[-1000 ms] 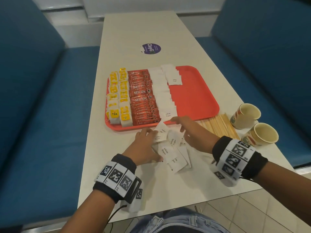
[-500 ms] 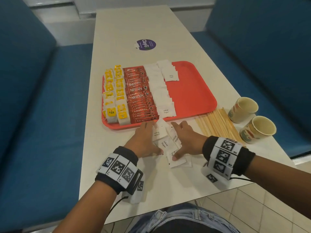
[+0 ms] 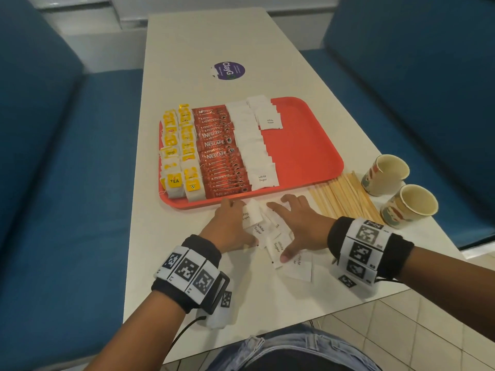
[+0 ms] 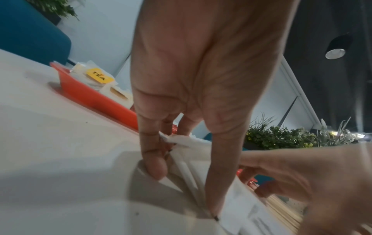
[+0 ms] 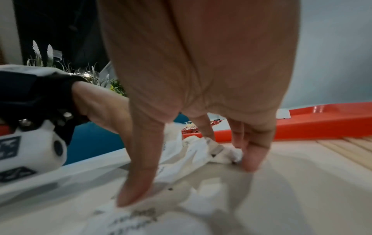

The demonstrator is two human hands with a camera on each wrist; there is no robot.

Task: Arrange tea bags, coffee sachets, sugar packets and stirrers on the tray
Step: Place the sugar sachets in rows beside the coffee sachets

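Left hand (image 3: 232, 226) and right hand (image 3: 299, 228) rest palm-down on the worktop (image 3: 187, 236). Straight, spread fingers (image 4: 153, 162) flank and press the sugar packets (image 3: 263, 231) between them.

The table (image 3: 187, 49) has a smooth, matt off-white top. On it the red tray (image 3: 308, 145) looks like moulded plastic with a slight sheen. The sugar packets (image 3: 258, 228) at the near edge are thin white matt paper, creased where they overlap. The coffee sachets (image 3: 219, 156) are glossy red foil or film; the tea bags (image 3: 176, 167) are soft white paper with yellow tags. The stirrers (image 3: 345, 199) are pale bare wood. Two paper cups (image 3: 407, 204) have matt insides. The benches (image 3: 67, 183) are blue woven cloth.
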